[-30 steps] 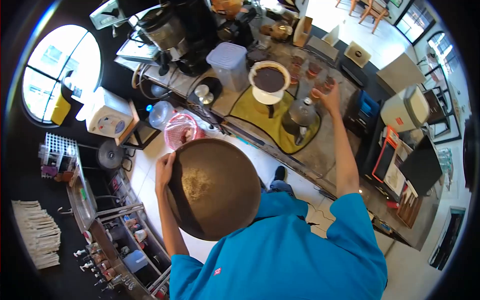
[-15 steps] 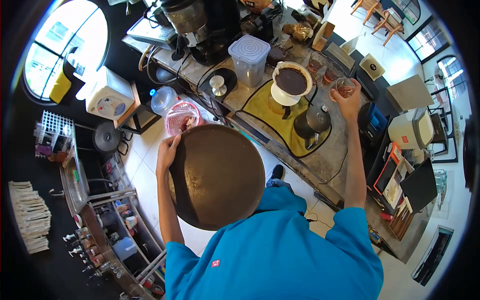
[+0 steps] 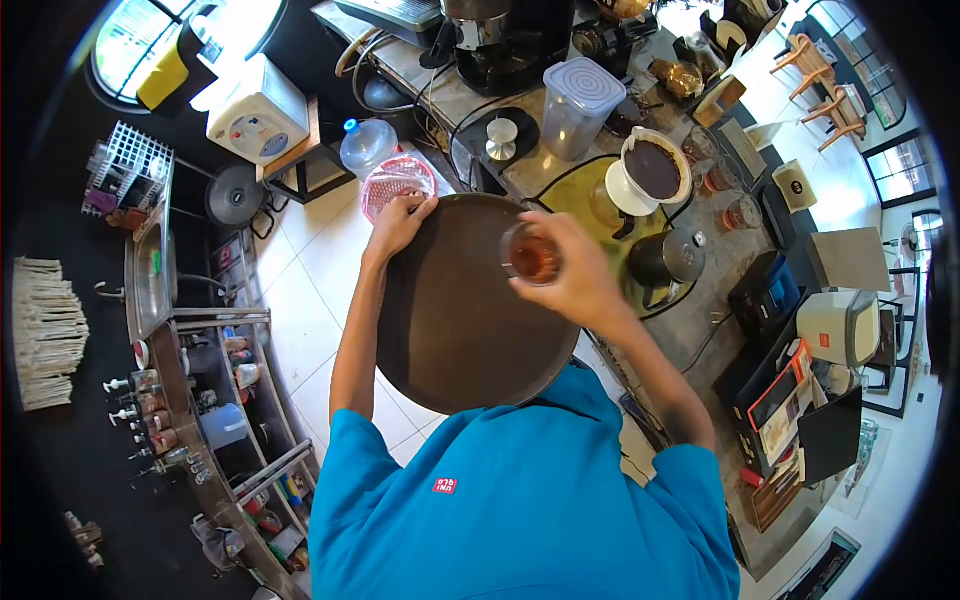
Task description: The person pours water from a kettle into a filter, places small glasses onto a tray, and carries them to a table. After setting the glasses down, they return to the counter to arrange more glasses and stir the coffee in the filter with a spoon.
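Observation:
A round brown serving tray (image 3: 455,320) is in front of my chest, and my left hand (image 3: 400,228) grips its far left rim. My right hand (image 3: 580,270) is closed around a small clear glass (image 3: 532,256) with reddish-brown liquid in it. The glass overlaps the right part of the tray in this view. On the counter (image 3: 700,335) to the right, a white coffee dripper (image 3: 655,172) with dark wet grounds stands on a yellow-green cloth (image 3: 568,192). Beside it is a dark lidded kettle (image 3: 668,258). Several similar glasses, one of them a glass of reddish drink (image 3: 742,212), stand behind these.
A lidded plastic container (image 3: 580,110) and a tamper (image 3: 502,138) sit at the counter's back left, near a grinder (image 3: 490,35). A pink basket (image 3: 395,185) and a water jug (image 3: 368,148) stand beyond the tray. At left is a sink (image 3: 152,270).
My right hand has brought the glass leftward from the counter to over the tray. The tray, still in my left hand, looks more level, and my view has turned left.

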{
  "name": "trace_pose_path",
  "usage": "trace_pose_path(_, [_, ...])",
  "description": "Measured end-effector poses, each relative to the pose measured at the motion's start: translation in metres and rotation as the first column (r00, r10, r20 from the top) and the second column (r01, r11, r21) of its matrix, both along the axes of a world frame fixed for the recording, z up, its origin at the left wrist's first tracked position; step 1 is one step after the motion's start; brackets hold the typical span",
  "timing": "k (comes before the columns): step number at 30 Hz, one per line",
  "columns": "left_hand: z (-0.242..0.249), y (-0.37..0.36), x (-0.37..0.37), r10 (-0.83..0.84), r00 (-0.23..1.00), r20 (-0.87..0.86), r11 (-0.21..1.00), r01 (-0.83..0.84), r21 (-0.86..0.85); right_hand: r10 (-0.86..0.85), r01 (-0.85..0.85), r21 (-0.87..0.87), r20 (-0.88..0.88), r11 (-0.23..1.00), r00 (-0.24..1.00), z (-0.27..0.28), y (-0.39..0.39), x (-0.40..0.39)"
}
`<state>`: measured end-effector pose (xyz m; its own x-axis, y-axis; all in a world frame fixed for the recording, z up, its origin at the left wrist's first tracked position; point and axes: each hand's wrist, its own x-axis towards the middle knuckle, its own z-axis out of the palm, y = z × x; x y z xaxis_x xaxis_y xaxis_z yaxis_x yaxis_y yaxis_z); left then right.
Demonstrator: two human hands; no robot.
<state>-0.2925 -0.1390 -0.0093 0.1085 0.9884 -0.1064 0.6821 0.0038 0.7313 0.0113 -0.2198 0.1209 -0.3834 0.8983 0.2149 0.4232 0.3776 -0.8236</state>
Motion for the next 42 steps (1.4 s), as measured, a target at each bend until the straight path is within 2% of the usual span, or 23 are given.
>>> trace_pose_path(2, [0.001,-0.001,0.004,0.01,1.0,0.006,1.0,-0.009,-0.022,0.105,-0.106,0.007,0.043,0.994,0.993,-0.032,0.005,-0.027])
trace_pose_path(5, [0.005,-0.005,0.006,-0.036,0.999,0.007,0.998,0.036,-0.059,0.129,-0.14,0.13,0.086,0.982,0.988,-0.063,0.007,-0.058])
trace_pose_path(6, [-0.003,-0.009,0.003,-0.014,0.999,0.03,1.0,0.015,-0.005,0.134,-0.148,0.181,0.089,0.972,0.987,-0.069,0.007,-0.063])
trace_pose_path(7, [0.0,-0.012,0.006,0.001,0.998,0.056,0.999,-0.004,0.052,0.146,-0.161,0.174,0.1,0.971,0.984,-0.067,0.008,-0.066])
trace_pose_path(10, [0.011,-0.023,0.003,-0.001,0.995,0.095,1.0,0.003,-0.019,0.152,-0.166,0.129,0.111,0.978,0.982,-0.071,0.004,-0.069])
trace_pose_path(13, [0.013,-0.03,0.003,0.026,0.997,0.071,0.999,-0.028,0.016,0.248,-0.261,0.068,0.16,0.963,0.956,-0.069,0.003,-0.066])
trace_pose_path(14, [0.013,-0.032,0.003,0.033,0.996,0.077,0.999,-0.036,0.039,0.229,-0.242,0.073,0.157,0.968,0.961,-0.066,0.0,-0.062])
trace_pose_path(16, [0.015,-0.032,0.004,0.017,0.996,0.083,0.998,-0.023,0.066,0.114,-0.151,0.262,0.152,0.953,0.982,-0.042,-0.007,-0.05])
trace_pose_path(18, [0.017,-0.034,0.003,0.059,0.987,0.147,0.998,-0.062,0.018,0.121,-0.124,0.229,0.028,0.965,0.992,-0.005,-0.009,-0.019])
trace_pose_path(19, [0.008,-0.034,-0.001,0.064,0.991,0.12,0.994,-0.073,0.076,0.115,-0.102,0.228,-0.044,0.968,0.992,0.013,-0.007,0.004])
trace_pose_path(21, [0.003,-0.035,-0.009,0.077,0.992,0.099,0.996,-0.082,0.047,-0.143,0.215,0.406,-0.201,0.888,0.969,0.038,0.006,0.065])
trace_pose_path(23, [0.01,-0.04,-0.003,0.112,0.991,0.073,0.992,-0.116,0.055,-0.531,0.567,0.461,-0.221,0.682,0.818,0.046,0.033,0.14])
trace_pose_path(24, [0.008,-0.04,-0.003,0.113,0.991,0.068,0.992,-0.117,0.057,-0.658,0.695,0.457,-0.269,0.556,0.703,0.028,0.06,0.183])
trace_pose_path(25, [0.004,-0.04,-0.005,0.125,0.989,0.079,0.992,-0.127,0.021,-0.792,0.758,0.499,-0.207,0.42,0.574,0.001,0.089,0.237])
trace_pose_path(26, [0.004,-0.043,-0.012,0.145,0.986,0.085,0.989,-0.144,-0.015,-0.895,0.807,0.466,-0.068,0.363,0.442,-0.033,0.116,0.295])
trace_pose_path(27, [0.009,-0.049,-0.013,0.159,0.985,0.069,0.987,-0.158,-0.015,-0.932,0.849,0.385,0.191,0.361,0.31,-0.05,0.128,0.333])
trace_pose_path(28, [0.013,-0.053,-0.008,0.164,0.983,0.081,0.986,-0.164,-0.014,-0.877,0.886,0.314,0.445,0.34,0.179,-0.065,0.134,0.358])
trace_pose_path(31, [0.024,-0.06,-0.003,0.199,0.976,0.091,0.98,-0.197,-0.033,-0.764,0.861,0.218,0.592,0.459,0.258,-0.108,0.133,0.385])
trace_pose_path(33, [0.016,-0.061,-0.01,0.196,0.976,0.096,0.979,-0.188,-0.08,-0.599,0.754,0.183,0.733,0.63,0.322,-0.124,0.127,0.389])
trace_pose_path(34, [0.017,-0.063,-0.007,0.2,0.975,0.098,0.978,-0.192,-0.084,-0.595,0.751,0.183,0.736,0.634,0.323,-0.133,0.127,0.396])
trace_pose_path(36, [0.019,-0.066,-0.005,0.185,0.981,0.061,0.982,-0.181,-0.061,-0.686,0.754,0.134,0.539,0.643,0.489,-0.149,0.129,0.403])
trace_pose_path(39, [0.01,-0.067,-0.005,0.19,0.971,0.147,0.982,-0.185,-0.046,-0.744,0.746,0.214,0.44,0.631,0.503,-0.157,0.124,0.403])
trace_pose_path(42, [0.006,-0.064,-0.004,0.175,0.979,0.107,0.983,-0.167,-0.078,-0.76,0.739,0.252,0.415,0.624,0.5,-0.145,0.111,0.394])
